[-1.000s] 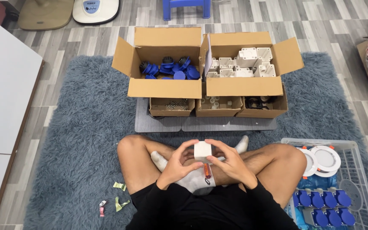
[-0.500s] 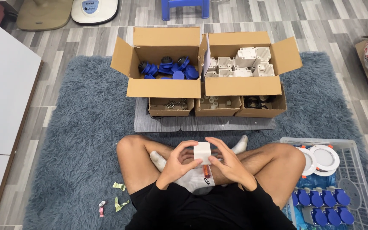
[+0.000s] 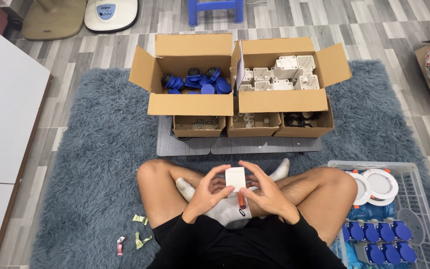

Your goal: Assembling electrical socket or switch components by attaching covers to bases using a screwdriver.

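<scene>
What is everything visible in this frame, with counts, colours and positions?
small white plastic box: one, white, held between both hands over the lap
orange-handled tool: one, on the lap under the hands
large cardboard boxes: two, brown, open; left one holds blue round parts, right one white housings
small cardboard trays: three, brown, in a row in front of the large boxes
shaggy rug: one, grey-blue, under everything
wire basket: one, white, far right, with round white and blue parts
paper scraps: a few, lower left on the rug
left hand: gripping the box
right hand: gripping the box
</scene>
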